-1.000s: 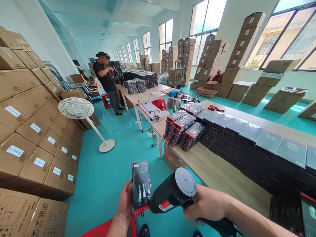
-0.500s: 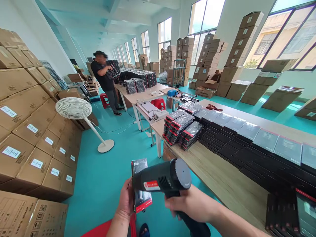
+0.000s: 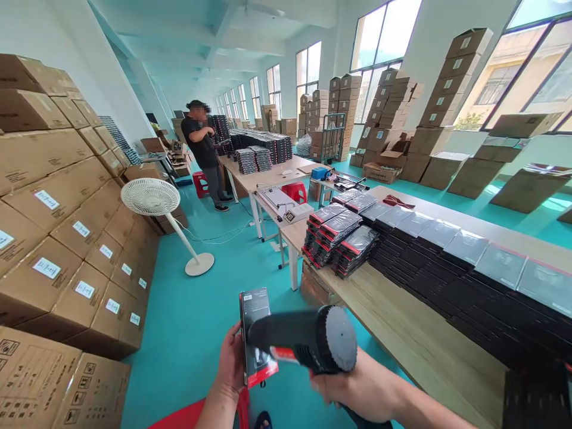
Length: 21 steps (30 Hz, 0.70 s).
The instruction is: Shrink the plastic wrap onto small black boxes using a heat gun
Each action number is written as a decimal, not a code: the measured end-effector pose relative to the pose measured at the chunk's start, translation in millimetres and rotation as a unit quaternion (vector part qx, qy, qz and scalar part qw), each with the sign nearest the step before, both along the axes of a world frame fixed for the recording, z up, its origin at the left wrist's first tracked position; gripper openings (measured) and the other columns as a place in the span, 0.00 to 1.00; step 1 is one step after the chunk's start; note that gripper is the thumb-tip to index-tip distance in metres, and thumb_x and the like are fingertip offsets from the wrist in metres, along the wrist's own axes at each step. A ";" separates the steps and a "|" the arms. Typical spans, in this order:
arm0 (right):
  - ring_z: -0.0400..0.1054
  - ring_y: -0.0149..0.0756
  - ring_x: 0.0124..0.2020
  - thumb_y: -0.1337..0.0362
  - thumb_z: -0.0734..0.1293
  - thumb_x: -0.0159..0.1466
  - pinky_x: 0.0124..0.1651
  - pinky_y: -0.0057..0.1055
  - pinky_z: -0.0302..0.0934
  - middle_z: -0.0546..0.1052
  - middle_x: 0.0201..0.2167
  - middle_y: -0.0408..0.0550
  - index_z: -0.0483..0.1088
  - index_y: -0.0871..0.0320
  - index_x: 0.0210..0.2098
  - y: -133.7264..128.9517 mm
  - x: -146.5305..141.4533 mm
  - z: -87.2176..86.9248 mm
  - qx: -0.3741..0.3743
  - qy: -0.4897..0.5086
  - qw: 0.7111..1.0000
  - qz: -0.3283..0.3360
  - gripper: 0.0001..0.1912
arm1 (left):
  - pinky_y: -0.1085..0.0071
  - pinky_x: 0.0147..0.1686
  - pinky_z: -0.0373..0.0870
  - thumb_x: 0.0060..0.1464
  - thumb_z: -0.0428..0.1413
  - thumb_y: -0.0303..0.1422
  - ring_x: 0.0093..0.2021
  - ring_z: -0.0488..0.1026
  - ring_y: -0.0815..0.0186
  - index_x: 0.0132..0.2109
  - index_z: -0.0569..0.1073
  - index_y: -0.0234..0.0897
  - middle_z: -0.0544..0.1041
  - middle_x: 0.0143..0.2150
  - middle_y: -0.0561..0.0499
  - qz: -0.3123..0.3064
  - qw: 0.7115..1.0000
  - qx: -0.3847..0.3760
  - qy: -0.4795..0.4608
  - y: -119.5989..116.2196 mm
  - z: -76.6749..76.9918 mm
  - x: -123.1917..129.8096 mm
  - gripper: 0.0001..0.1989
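Observation:
My left hand [image 3: 230,364] grips a flat black box with a red lower edge [image 3: 257,302] along its left side. The box is upright, its printed front towards me. My right hand [image 3: 353,387] is wrapped round the handle of a black heat gun [image 3: 308,338] with a red and white label. The gun's barrel points left and crosses in front of the middle of the box, hiding part of its print. Whether the nozzle touches the box I cannot tell.
At the right, stacks of plastic-wrapped black boxes [image 3: 339,229] and long rows of similar boxes [image 3: 429,226] cover part of a wooden table [image 3: 393,322]. Cartons [image 3: 67,262] and a white fan [image 3: 152,196] stand left. A person in black [image 3: 201,149] stands farther back.
The heat gun has moved slightly down and to the right across the box, uncovering more of its upper part. The view has turned a little left. Both grips stay the same.

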State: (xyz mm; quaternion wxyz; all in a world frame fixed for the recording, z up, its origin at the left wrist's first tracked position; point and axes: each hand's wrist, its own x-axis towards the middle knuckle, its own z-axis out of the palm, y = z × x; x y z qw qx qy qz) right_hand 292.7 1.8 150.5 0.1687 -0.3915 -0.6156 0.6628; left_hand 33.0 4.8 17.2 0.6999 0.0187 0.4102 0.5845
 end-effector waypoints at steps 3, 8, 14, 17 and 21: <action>0.60 0.30 0.22 0.66 0.66 0.48 0.26 0.28 0.55 0.66 0.18 0.38 0.65 0.56 0.22 8.3 -2.3 -2.1 -0.024 0.024 0.999 0.014 0.03 | 0.57 0.41 0.75 0.59 0.57 0.37 0.33 0.82 0.53 0.41 0.79 0.35 0.83 0.31 0.46 0.008 1.000 0.009 0.022 -2.3 -0.9 0.9 0.10; 0.63 0.33 0.22 0.57 0.66 0.53 0.27 0.31 0.61 0.70 0.20 0.39 0.66 0.57 0.39 41.3 -4.4 -5.0 -0.041 0.040 0.991 -0.119 0.16 | 0.57 0.48 0.75 0.59 0.56 0.40 0.41 0.82 0.51 0.47 0.79 0.30 0.84 0.43 0.39 -0.070 0.997 0.021 -0.018 -6.3 5.0 3.2 0.18; 0.64 0.32 0.20 0.64 0.68 0.50 0.23 0.29 0.60 0.70 0.18 0.37 0.67 0.56 0.31 34.4 20.7 -3.9 -0.060 0.004 0.997 -0.056 0.08 | 0.57 0.46 0.77 0.59 0.56 0.37 0.42 0.82 0.50 0.45 0.80 0.32 0.85 0.42 0.40 -0.057 0.998 0.036 -0.007 -10.0 7.5 -2.3 0.14; 0.62 0.31 0.18 0.70 0.67 0.46 0.20 0.27 0.56 0.69 0.15 0.38 0.67 0.56 0.22 12.6 29.7 -12.1 -0.081 -0.045 0.995 0.040 0.04 | 0.53 0.48 0.77 0.60 0.55 0.37 0.44 0.82 0.49 0.47 0.80 0.33 0.84 0.45 0.39 -0.025 0.998 0.051 -0.010 -9.8 1.5 -6.7 0.15; 0.63 0.32 0.20 0.67 0.66 0.50 0.24 0.28 0.58 0.70 0.17 0.38 0.68 0.56 0.26 -5.1 32.4 -28.3 -0.111 -0.024 0.994 -0.005 0.03 | 0.50 0.52 0.76 0.60 0.55 0.37 0.51 0.79 0.47 0.58 0.74 0.31 0.80 0.55 0.34 0.024 0.997 0.072 -0.026 -5.1 -4.0 -12.2 0.22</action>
